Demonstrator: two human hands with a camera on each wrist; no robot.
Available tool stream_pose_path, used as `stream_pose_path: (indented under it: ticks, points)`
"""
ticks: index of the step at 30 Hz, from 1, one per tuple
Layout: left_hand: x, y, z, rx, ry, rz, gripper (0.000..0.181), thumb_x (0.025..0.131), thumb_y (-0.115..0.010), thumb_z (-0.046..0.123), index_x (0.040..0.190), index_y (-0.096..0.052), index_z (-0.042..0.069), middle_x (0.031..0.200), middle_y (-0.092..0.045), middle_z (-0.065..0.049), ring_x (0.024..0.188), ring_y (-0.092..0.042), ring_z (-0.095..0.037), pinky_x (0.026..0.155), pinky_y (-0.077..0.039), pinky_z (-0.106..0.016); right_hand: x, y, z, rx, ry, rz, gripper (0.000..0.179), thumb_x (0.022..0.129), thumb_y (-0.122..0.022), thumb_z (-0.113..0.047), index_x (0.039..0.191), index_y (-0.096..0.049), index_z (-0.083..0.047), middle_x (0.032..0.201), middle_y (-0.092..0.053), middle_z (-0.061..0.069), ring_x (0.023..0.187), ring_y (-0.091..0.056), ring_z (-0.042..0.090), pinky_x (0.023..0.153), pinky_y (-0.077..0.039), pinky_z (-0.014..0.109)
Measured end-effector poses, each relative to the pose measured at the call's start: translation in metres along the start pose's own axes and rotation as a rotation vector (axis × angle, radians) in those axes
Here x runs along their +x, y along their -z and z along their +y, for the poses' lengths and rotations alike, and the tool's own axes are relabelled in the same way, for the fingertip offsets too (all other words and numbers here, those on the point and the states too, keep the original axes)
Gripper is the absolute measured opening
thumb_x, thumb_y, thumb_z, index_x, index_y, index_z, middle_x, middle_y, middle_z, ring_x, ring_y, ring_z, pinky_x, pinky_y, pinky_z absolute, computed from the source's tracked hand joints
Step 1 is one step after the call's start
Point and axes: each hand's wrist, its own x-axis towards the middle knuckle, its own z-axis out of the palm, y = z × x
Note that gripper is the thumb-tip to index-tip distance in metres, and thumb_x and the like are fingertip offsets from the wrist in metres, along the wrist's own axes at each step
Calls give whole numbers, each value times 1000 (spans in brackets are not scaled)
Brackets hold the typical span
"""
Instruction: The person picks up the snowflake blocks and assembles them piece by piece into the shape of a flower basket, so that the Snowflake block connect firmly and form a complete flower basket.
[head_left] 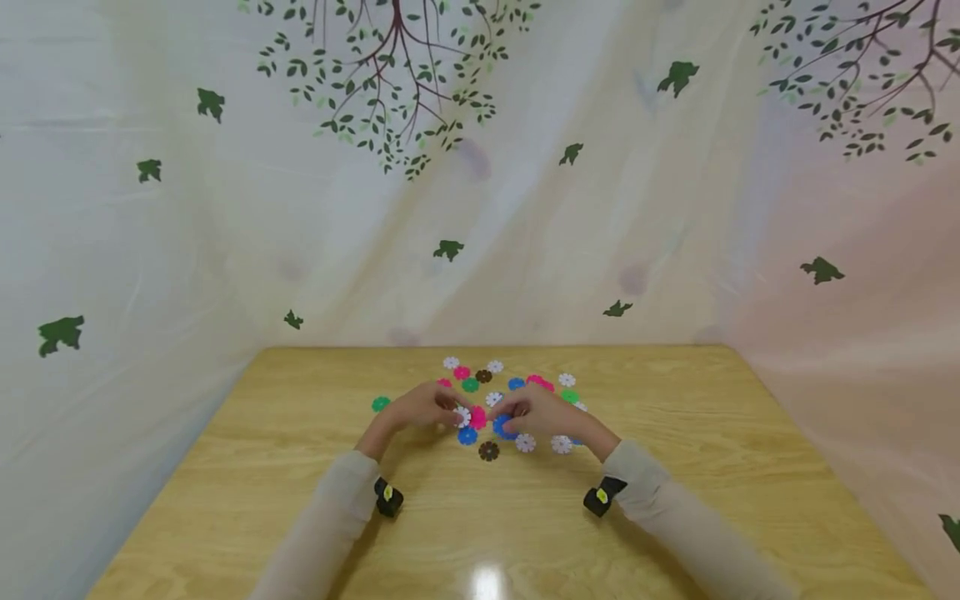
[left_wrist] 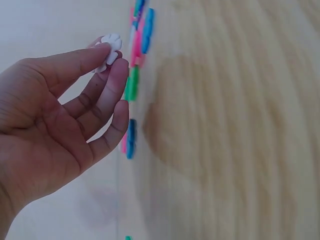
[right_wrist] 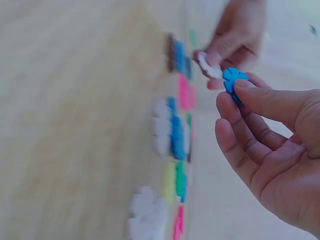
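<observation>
My left hand (head_left: 420, 406) pinches a white flower-shaped plastic disc (left_wrist: 114, 42) between thumb and fingertips, its other fingers loosely bent. A blue flower-shaped disc (right_wrist: 233, 78) is pinched between thumb and forefinger of my right hand (head_left: 543, 410). Both hands are raised over the middle of the scattered discs, fingertips facing each other. In the right wrist view the white disc's edge comes right up to the blue one. Below the hands lie a pink disc (head_left: 478, 417), another blue disc (head_left: 467, 436) and a brown disc (head_left: 489, 451).
Several more flower discs in white, pink, green, blue and brown lie around the hands on the wooden table (head_left: 270, 500). One green disc (head_left: 381, 404) sits apart at the left. Behind the table hangs a pale curtain (head_left: 510, 275) printed with leaves.
</observation>
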Motion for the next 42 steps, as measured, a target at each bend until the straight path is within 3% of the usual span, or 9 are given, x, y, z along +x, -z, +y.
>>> stream_pose_path:
  ticks: [4,8,13,17,21,28,33,37,42]
  points:
    - [5,0,10,-96,-6,65,27,98,-66,11,124,-72,4,104,-71,-9,89,-65,-16,83,-57,-38,2,14,-3,48,-35,120,26,97,-67,-6,121,-70,3,111,-73,19,92,-70,22,81,-61,38]
    - [11,0,22,-219,-33,164,31,100,-66,13,129,-69,4,104,-68,-12,93,-66,-24,90,-57,-51,6,23,-6,129,-58,219,26,97,-67,-5,122,-69,4,107,-72,20,93,-71,32,85,-60,51]
    - [16,-3,39,-403,-43,247,33,99,-67,14,131,-67,5,106,-72,-18,100,-70,-33,102,-48,-64,12,28,-9,181,-39,320,23,97,-68,-6,118,-69,2,100,-71,19,85,-69,20,79,-62,39]
    - [19,-8,48,-496,-27,335,34,99,-67,15,131,-66,3,99,-73,-11,99,-72,-29,102,-49,-62,17,26,-10,194,-13,427,21,97,-68,-7,116,-70,2,102,-72,20,84,-69,18,75,-61,34]
    - [24,-15,53,-583,-4,399,33,100,-64,10,131,-66,0,93,-71,-2,98,-73,-31,99,-55,-53,18,25,-10,203,23,528,19,97,-68,-6,113,-70,4,103,-72,21,87,-71,25,77,-62,38]
    - [32,-21,55,-627,-24,434,32,101,-63,10,130,-66,-2,87,-66,1,93,-71,-24,95,-59,-43,21,25,-8,202,57,628,15,95,-70,-5,108,-72,2,102,-73,21,85,-70,19,74,-59,24]
    - [32,-23,59,-634,-12,459,31,101,-62,9,129,-67,-2,88,-66,0,86,-69,-13,91,-60,-39,20,23,-9,205,55,649,14,95,-70,-5,107,-73,2,102,-74,22,87,-70,23,75,-59,23]
    - [32,-25,62,-645,-21,460,31,101,-62,8,130,-66,-2,88,-67,0,91,-70,-20,97,-58,-48,20,22,-7,216,54,654,14,95,-70,-4,106,-75,3,103,-74,23,87,-69,21,76,-58,22]
    - [30,-27,64,-674,-17,464,30,100,-62,6,129,-67,-2,87,-67,0,91,-70,-23,101,-53,-56,19,19,-9,229,69,667,15,95,-69,-2,106,-75,5,104,-73,25,87,-68,10,78,-58,21]
